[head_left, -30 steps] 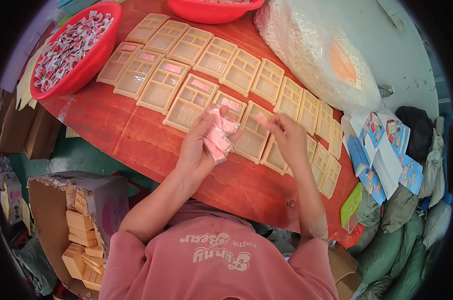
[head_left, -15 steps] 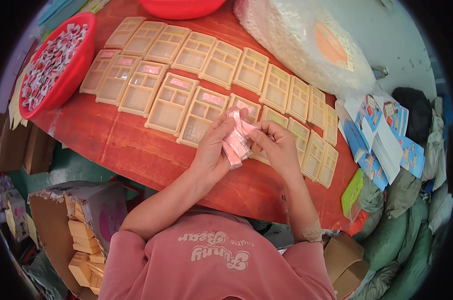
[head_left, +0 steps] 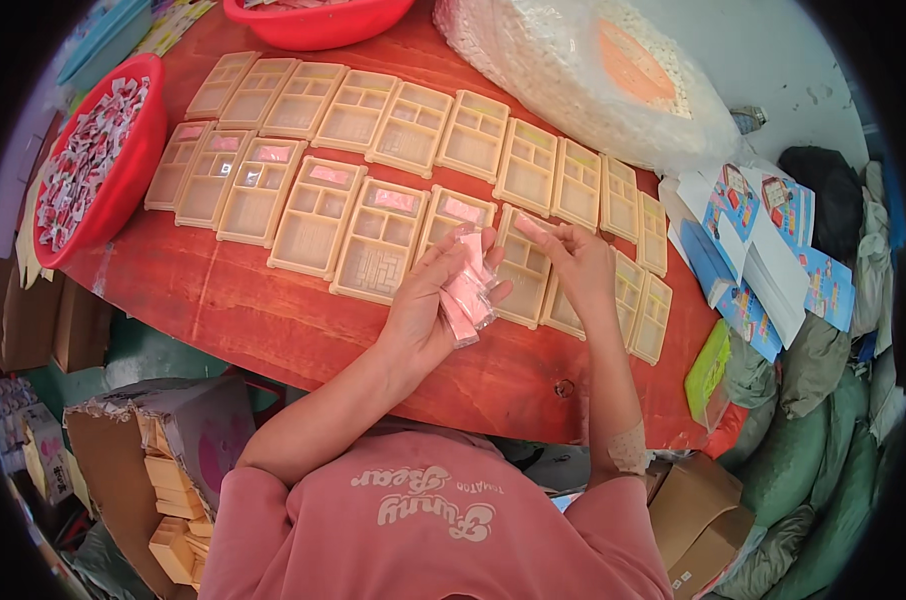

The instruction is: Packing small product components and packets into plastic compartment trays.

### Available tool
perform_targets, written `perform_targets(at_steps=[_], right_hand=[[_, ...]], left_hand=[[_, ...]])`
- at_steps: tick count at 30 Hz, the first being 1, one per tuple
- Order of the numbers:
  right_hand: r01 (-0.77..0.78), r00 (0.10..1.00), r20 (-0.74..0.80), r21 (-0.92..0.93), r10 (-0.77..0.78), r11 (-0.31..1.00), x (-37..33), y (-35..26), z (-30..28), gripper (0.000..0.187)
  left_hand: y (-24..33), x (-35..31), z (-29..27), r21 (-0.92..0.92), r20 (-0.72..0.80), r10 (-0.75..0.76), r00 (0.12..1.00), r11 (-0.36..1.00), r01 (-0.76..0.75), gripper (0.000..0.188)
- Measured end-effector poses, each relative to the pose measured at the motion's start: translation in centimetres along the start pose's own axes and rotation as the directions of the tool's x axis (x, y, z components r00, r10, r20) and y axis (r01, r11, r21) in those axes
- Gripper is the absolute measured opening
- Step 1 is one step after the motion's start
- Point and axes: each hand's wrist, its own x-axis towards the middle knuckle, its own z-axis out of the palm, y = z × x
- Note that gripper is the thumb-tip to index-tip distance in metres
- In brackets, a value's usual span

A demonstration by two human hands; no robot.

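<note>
My left hand [head_left: 420,300] is closed around several small pink packets in clear wrap [head_left: 466,298], held above the front edge of the tray rows. Between the fingertips of my right hand [head_left: 585,270] is a single pink packet [head_left: 531,228], over the top compartment of a beige compartment tray [head_left: 522,280] in the near row. Whether that packet touches the tray I cannot tell. Left of it, several near-row trays [head_left: 306,225] each have a pink packet [head_left: 331,175] in the top compartment. My right hand partly covers the trays to its right.
Beige trays [head_left: 410,130] also form a far row on the red table [head_left: 223,290]. A red basin [head_left: 153,120] of small wrapped packets stands left, another red basin [head_left: 318,32] behind. Far right are a bulky clear bag [head_left: 543,90] and printed cards [head_left: 738,250]. A cardboard box [head_left: 113,450] sits lower left.
My right hand has drawn one pink packet away from the bunch and carried it right and up to a tray. The left hand keeps the others. The view has shifted slightly.
</note>
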Motion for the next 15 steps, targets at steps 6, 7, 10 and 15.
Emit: perform_targets(at_steps=[6,7,10,15], right_hand=[[-0.066,0.984,0.173,0.53,-0.032,0.846,-3.5,-1.7,-1.1,0.017],[-0.201,0.944,0.329,0.629,-0.023,0.751,-4.0,-1.8,-1.2,0.015],[-0.249,0.945,0.326,0.679,0.02,0.691,-4.7,-1.4,-1.0,0.011],[-0.236,0.951,0.309,0.665,0.027,0.709,-4.8,0.3,-2.7,0.009]], left_hand=[[-1.5,0.9,0.3,0.063,0.06,-0.068,0.996,0.996,0.064,0.035],[-2.0,1.0,0.4,0.057,0.112,-0.1,0.989,0.994,0.094,0.035],[-3.1,1.3,0.7,0.038,0.207,-0.192,0.96,0.981,0.188,0.033],[-4.7,1.4,1.2,0.033,0.108,-0.236,0.966,0.972,0.234,0.031]])
